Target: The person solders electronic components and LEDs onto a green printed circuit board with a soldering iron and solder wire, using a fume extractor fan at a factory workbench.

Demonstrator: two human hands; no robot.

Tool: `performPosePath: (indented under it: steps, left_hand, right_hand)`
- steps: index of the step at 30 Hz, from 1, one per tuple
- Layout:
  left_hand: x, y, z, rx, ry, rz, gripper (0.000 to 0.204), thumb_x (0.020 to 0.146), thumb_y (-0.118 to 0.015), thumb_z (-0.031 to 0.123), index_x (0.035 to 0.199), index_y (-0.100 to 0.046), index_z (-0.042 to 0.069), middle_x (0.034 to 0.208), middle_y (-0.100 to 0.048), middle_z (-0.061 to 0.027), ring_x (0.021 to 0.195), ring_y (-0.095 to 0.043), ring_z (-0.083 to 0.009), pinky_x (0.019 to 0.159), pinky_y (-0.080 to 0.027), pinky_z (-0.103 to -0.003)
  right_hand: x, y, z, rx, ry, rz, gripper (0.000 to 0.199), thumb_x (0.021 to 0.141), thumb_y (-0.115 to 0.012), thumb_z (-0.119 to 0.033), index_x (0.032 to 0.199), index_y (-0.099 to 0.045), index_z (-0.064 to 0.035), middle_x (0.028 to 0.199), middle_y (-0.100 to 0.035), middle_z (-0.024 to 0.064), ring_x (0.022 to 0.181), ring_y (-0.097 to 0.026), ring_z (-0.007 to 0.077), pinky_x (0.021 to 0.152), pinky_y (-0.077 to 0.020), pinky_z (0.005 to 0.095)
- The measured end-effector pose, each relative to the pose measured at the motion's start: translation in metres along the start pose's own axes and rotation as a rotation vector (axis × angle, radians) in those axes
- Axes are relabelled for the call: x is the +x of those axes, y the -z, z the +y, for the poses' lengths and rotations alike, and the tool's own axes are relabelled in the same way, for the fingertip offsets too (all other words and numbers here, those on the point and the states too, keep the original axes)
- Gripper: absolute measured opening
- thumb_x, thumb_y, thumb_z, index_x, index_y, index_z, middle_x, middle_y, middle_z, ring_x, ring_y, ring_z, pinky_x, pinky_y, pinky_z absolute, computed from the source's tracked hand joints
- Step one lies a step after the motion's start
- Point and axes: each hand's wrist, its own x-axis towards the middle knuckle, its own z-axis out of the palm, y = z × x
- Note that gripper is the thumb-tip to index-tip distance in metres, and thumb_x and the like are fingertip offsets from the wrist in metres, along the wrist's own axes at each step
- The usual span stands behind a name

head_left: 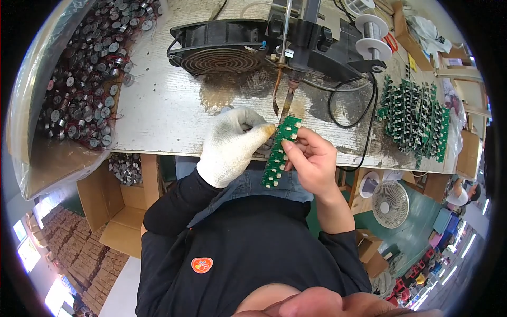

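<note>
Holding green circuit-board strip (278, 152), white-studded, tilted.

workbench (174, 113) | black fan (219, 53) | solder spool (373, 37) | green circuit-board pile (416, 119) | black cable (364, 113)

Tight gap at the soldering tip, open bench to the left.

The soldering iron (288, 100) hangs just above the green board strip (280, 150), with the fan (219, 53) and cables (348, 105) close behind. Bare bench (158, 105) lies left of the gloved left hand (229, 145); stacked green boards (417, 119) crowd the right.
</note>
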Motion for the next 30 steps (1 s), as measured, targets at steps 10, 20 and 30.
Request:
performPosePath:
  steps: [10, 20, 30]
  left_hand:
    - [0.000, 0.001, -0.005, -0.074, 0.027, 0.005, 0.018, 0.083, -0.066, 0.013, 0.086, -0.062, -0.005, 0.077, -0.063, -0.0061, 0.068, -0.057, -0.0071, 0.060, -0.047, -0.022]
    - [-0.002, 0.001, -0.006, 0.026, 0.015, 0.011, 0.019, 0.085, -0.065, 0.012, 0.089, -0.060, -0.005, 0.078, -0.063, -0.0068, 0.069, -0.058, -0.0076, 0.060, -0.047, -0.022]
    - [-0.002, -0.001, -0.003, -0.104, 0.050, 0.003, 0.021, 0.086, -0.064, 0.014, 0.090, -0.060, -0.006, 0.077, -0.064, -0.0072, 0.067, -0.060, -0.0090, 0.059, -0.049, -0.023]
  right_hand:
    - [0.000, -0.002, -0.004, 0.013, 0.015, -0.010, 0.015, 0.088, -0.060, -0.001, 0.100, -0.058, 0.0079, 0.070, -0.062, 0.0019, 0.056, -0.054, 0.0029, 0.048, -0.0420, 0.0174]
    - [-0.003, -0.003, 0.003, 0.023, -0.020, 0.002, 0.014, 0.088, -0.059, -0.001, 0.099, -0.058, 0.0078, 0.070, -0.061, 0.0015, 0.055, -0.053, 0.0030, 0.048, -0.0418, 0.0176]
    - [-0.004, -0.003, 0.004, 0.044, -0.021, 0.001, 0.015, 0.088, -0.059, 0.001, 0.101, -0.058, 0.0087, 0.071, -0.061, 0.0026, 0.055, -0.054, 0.0036, 0.047, -0.0431, 0.0177]
